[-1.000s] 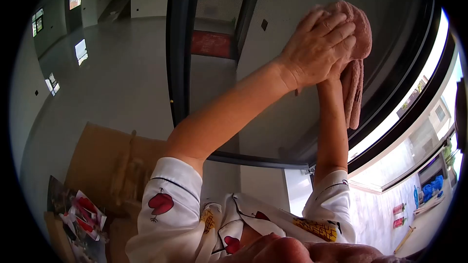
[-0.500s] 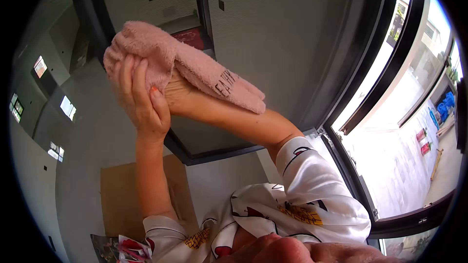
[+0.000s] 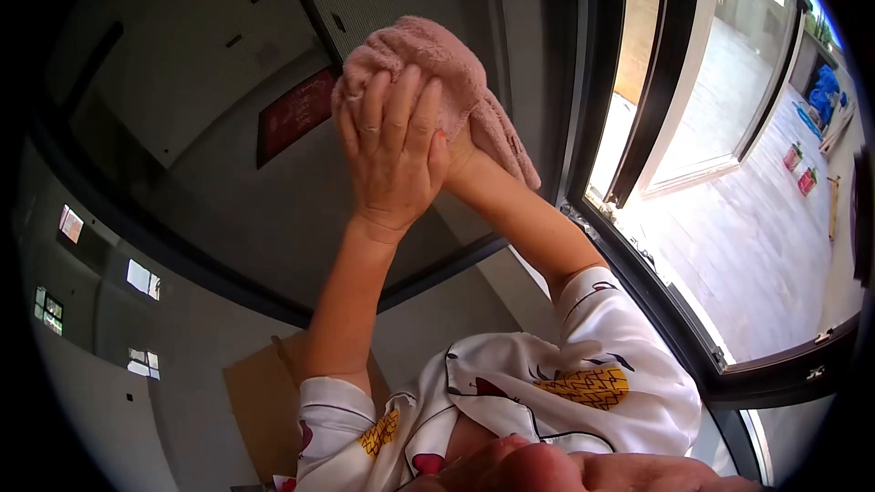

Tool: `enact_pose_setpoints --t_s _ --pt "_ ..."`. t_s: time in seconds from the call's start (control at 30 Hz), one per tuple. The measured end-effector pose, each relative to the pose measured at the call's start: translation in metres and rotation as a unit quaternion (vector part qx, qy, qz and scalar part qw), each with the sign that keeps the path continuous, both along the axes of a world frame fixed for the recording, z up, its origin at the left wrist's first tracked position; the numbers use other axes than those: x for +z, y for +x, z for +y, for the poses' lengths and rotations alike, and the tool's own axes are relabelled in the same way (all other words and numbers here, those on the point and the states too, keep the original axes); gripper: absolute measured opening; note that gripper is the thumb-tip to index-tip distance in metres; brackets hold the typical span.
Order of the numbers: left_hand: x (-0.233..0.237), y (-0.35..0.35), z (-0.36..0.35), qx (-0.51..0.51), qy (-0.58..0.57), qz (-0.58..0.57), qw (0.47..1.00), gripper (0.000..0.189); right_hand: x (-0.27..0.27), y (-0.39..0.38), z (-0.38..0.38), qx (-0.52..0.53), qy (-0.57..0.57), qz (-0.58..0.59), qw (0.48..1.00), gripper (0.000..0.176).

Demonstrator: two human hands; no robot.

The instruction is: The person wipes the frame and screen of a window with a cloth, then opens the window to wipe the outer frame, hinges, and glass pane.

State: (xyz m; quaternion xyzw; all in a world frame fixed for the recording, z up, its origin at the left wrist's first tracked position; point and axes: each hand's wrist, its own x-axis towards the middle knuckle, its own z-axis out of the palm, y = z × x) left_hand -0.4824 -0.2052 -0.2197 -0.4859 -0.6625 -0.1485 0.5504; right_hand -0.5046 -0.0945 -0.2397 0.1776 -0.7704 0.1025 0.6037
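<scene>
A pink fluffy towel (image 3: 437,50) is bunched against the dark glass pane (image 3: 273,200) in front of me. Across its near side lie the curved fingers of my left hand (image 3: 392,141), pressed into the cloth and closed on it. My right hand (image 3: 461,159) reaches in from the right. Only its wrist side shows; the towel and my left hand cover its fingers. One end of the towel hangs down over my right wrist.
The pane has a dark frame (image 3: 437,275) along its lower edge. A red panel (image 3: 293,117) shows in the glass. Brown cardboard (image 3: 260,401) stands below. Beyond the dark-framed opening on the right lie a bright floor (image 3: 702,264) and a blue bundle (image 3: 825,91).
Both hands and the towel have moved right and slightly up across the pane. My view has shifted, and more of the glass and the red panel now show.
</scene>
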Motion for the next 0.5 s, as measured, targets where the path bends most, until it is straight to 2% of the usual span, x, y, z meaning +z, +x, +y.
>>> enact_pose_setpoints --t_s 0.23,0.33,0.5 --pt "-0.028 0.023 0.131 -0.108 -0.026 -0.025 0.993 0.045 -0.073 0.039 0.149 -0.144 -0.115 -0.018 0.983 0.039" --pt "-0.042 0.021 0.143 -0.131 -0.001 -0.027 0.991 0.042 -0.098 0.048 0.175 -0.175 -0.148 -0.025 0.973 0.039" --pt "-0.057 0.018 0.124 -0.145 0.01 -0.04 0.989 0.036 -0.117 0.043 0.17 -0.2 -0.163 -0.041 0.965 0.039"
